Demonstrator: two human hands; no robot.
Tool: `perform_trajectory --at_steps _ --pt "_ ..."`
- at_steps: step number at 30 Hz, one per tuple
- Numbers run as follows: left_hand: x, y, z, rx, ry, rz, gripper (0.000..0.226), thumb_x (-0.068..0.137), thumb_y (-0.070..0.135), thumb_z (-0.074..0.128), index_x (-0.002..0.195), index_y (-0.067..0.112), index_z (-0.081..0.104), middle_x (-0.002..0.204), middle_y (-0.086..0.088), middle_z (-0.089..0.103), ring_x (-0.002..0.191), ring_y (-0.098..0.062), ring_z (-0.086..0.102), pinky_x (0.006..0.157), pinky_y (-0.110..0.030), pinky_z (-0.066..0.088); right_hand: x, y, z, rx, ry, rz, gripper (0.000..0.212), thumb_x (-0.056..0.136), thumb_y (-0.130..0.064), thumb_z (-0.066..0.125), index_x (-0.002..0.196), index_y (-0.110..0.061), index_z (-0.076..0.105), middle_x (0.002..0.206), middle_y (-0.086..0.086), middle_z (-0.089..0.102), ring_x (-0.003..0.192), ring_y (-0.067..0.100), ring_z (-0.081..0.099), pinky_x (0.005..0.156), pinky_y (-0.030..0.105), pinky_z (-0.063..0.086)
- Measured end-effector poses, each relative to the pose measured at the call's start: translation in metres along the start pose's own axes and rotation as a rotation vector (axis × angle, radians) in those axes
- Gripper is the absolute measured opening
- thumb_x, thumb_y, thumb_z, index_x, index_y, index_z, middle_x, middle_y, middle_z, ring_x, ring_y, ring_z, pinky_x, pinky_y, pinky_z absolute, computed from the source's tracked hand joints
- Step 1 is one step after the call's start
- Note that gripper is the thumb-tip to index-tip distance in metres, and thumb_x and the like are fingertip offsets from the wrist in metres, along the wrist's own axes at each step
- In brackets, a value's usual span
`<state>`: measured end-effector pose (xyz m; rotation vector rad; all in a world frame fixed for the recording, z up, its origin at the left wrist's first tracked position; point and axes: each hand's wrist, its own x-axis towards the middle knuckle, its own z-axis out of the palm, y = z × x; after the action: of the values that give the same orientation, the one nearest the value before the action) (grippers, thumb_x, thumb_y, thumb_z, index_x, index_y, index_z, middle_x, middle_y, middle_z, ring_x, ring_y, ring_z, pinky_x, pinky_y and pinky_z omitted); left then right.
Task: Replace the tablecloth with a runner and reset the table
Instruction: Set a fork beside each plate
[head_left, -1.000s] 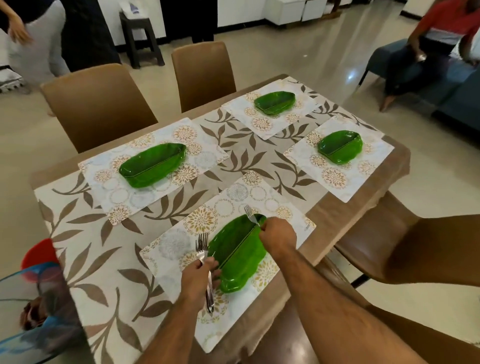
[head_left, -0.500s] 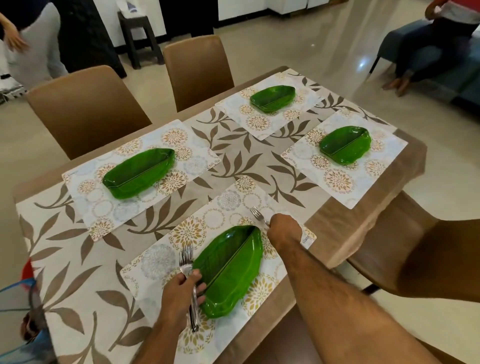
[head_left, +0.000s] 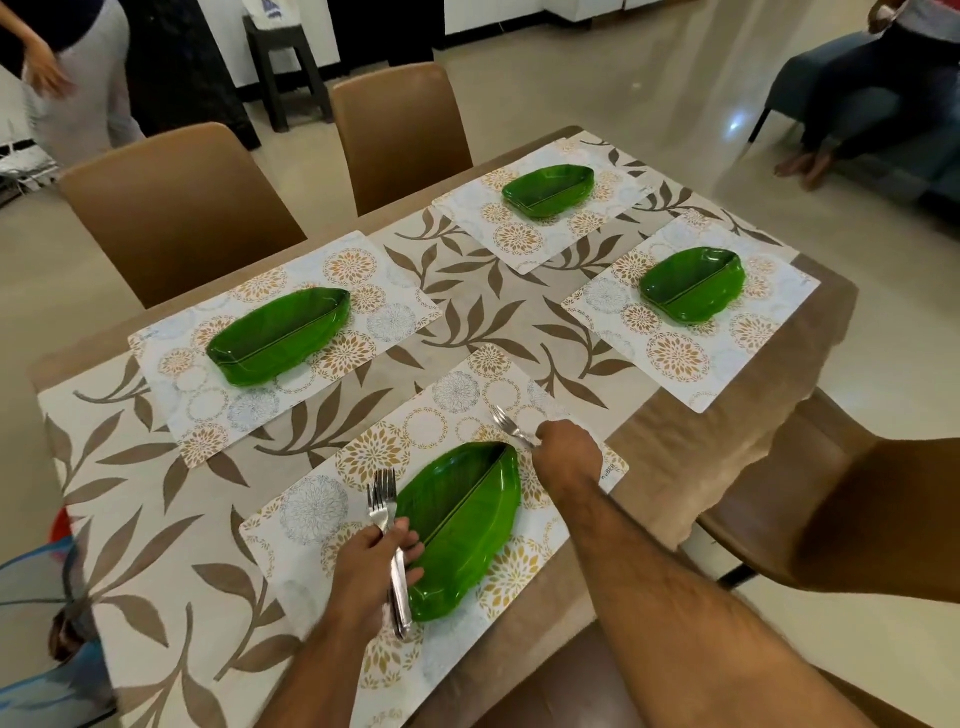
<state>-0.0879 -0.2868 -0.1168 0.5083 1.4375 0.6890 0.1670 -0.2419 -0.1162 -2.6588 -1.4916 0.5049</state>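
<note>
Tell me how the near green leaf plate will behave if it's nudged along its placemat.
The near leaf plate looks glossy and rigid, so it would probably slide as one piece, not flex. The placemat looks smooth, so expect little drag. Its low, shallow shape makes tipping unlikely.

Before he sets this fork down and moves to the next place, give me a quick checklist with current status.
1. Right hand grips the single fork over the near placemat: ok.
2. Left hand holds the spare forks: ok.
3. Near leaf plate on its mat: ok.
4. Other three plates on mats: ok.
5. Forks at those three places: not ok, none visible.
6. Spare fork count: cannot tell.
</note>
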Motion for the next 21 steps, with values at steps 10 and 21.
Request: perform_trajectory --at_steps 10,21 --pt "-0.026 0.005 0.027 -0.042 -0.084 0.004 0.021 0.099 0.014 0.054 0.117 0.005 0.058 0.101 -0.009 0.072 0.091 -0.025 0.07 0.074 -0.039 0.056 -0.1 -0.037 -0.015 0.585 -0.16 -0.089 0.011 0.082 -0.022 0.07 0.072 -0.021 0.068 0.069 -0.002 0.067 0.068 0.013 0.066 0.064 0.031 0.057" --pt "-0.089 -0.013 0.03 0.114 -0.192 -0.04 0.02 0.101 0.018 0.052 0.108 0.003 0.063 0.1 -0.02 0.067 0.084 -0.031 0.066 0.077 -0.049 0.059 -0.205 -0.03 -0.018 0.713 -0.351 -0.075 0.006 0.086 -0.014 0.069 0.08 -0.015 0.07 0.074 0.008 0.07 0.059 0.013 0.066 0.049 0.028 0.051"
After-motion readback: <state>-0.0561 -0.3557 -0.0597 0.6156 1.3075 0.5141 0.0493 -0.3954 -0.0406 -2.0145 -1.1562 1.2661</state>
